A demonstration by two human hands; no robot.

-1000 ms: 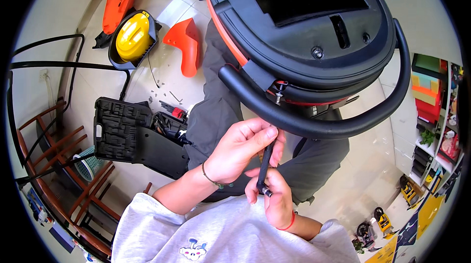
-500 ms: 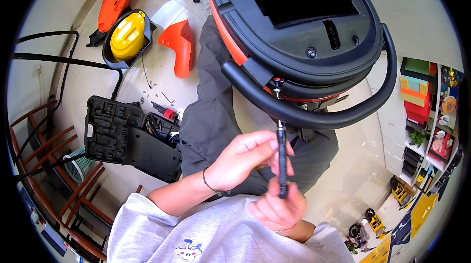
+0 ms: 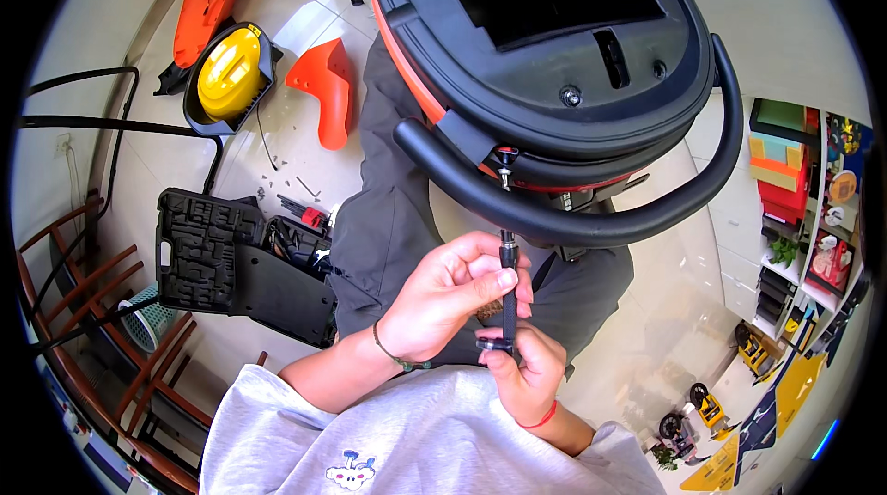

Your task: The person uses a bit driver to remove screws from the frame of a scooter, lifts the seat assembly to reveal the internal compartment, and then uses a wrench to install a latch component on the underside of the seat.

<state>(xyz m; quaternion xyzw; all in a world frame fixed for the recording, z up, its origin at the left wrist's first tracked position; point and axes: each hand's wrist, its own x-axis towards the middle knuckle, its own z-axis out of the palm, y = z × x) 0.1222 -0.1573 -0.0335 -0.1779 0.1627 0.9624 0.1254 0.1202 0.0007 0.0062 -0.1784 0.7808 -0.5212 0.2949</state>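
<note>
A black-handled screwdriver [image 3: 509, 308] with a metal shaft stands upright in front of me. Its shaft passes behind the curved black bar [image 3: 554, 225] and reaches up under the edge of a large black machine body with orange sides [image 3: 531, 111]. My left hand [image 3: 443, 292] pinches the upper part of the tool between thumb and fingers. Below it, my right hand [image 3: 531, 370] is closed on the lower end, where a short dark piece [image 3: 495, 344] sticks out sideways. The shaft's tip is too small to make out clearly.
On the left lie an open black tool case [image 3: 199, 250], an orange curved panel [image 3: 325, 93], a yellow dome in a black shell [image 3: 231, 74] and several small screws. Wooden chairs [image 3: 83, 287] stand at far left. Shelves [image 3: 785, 218] are at right.
My right hand has turned around the tool's lower end, and the short side piece now shows. My left hand stays on the shaft. The whole view has shifted slightly.
</note>
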